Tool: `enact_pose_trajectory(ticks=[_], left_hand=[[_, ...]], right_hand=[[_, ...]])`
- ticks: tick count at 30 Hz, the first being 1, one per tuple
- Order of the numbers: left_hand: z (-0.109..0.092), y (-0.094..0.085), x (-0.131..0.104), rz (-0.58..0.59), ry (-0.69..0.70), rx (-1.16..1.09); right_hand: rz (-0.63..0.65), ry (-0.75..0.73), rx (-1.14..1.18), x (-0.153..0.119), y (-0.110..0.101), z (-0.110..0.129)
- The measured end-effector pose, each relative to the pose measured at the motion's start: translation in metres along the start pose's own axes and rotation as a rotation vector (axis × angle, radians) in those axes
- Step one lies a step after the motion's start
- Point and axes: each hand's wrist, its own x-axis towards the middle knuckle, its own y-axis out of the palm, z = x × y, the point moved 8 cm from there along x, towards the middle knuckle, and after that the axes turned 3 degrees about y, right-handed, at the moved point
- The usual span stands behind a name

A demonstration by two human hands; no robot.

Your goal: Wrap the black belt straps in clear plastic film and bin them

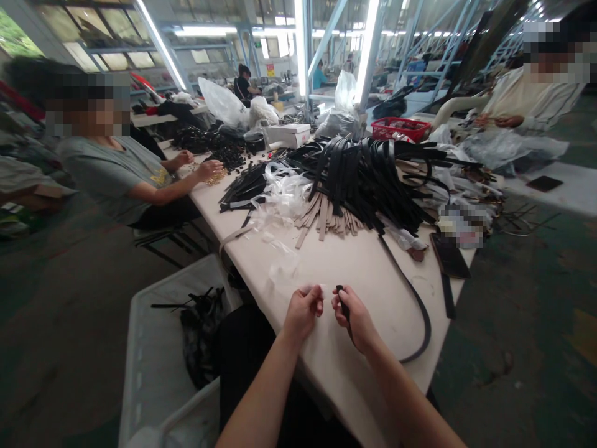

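My right hand (pixel 355 317) is closed around the end of a black strap (pixel 420 306), whose length curves over the table on the right and back toward the pile. Just to its left, my left hand (pixel 304 308) is pinched, with a thin strip of translucent film (pixel 323 290) showing at the fingertips. A small gap separates the two hands above the pale table (pixel 345 264). Beyond them lies a large heap of black straps (pixel 359 174), with beige strap ends (pixel 326 219) fanned out beneath. Crumpled translucent film (pixel 282 190) is piled at its left.
Left of my legs stands a white plastic bin (pixel 153 336) holding a black bundle (pixel 201 336). A co-worker (pixel 125 168) sits at the left edge near small black pieces. A dark phone-like slab (pixel 450 255) lies at the right edge; a red basket (pixel 401 129) stands behind.
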Motion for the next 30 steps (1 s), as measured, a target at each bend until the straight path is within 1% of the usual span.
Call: enact_pose_trajectory(ticks=[3,5,8,11,15,21,24,30], left_hand=[[0.003,-0.003,0.003,0.002,-0.034,-0.033],[0.004,-0.005,0.003,0.0,-0.047,-0.039],[0.004,-0.004,0.003,-0.002,-0.058,-0.043],[0.004,-0.003,0.002,-0.004,-0.076,-0.037],[0.004,-0.003,0.002,0.008,-0.082,-0.036],[0.005,-0.005,0.004,0.011,-0.055,-0.063],[0.006,-0.004,0.003,0.021,-0.061,-0.068],[0.005,-0.005,0.002,-0.011,-0.076,-0.05]], right_hand=[[0.056,-0.054,-0.079,-0.009,0.004,0.006],[0.037,-0.08,-0.176,-0.011,0.002,0.01],[-0.029,-0.111,-0.301,-0.013,-0.001,0.018],[-0.032,-0.111,-0.369,-0.012,0.002,0.023],[-0.027,-0.106,-0.396,-0.012,0.005,0.024],[-0.036,-0.107,-0.405,-0.013,0.001,0.022],[-0.021,-0.101,-0.411,-0.013,0.003,0.021],[-0.014,-0.109,-0.422,-0.014,0.005,0.022]])
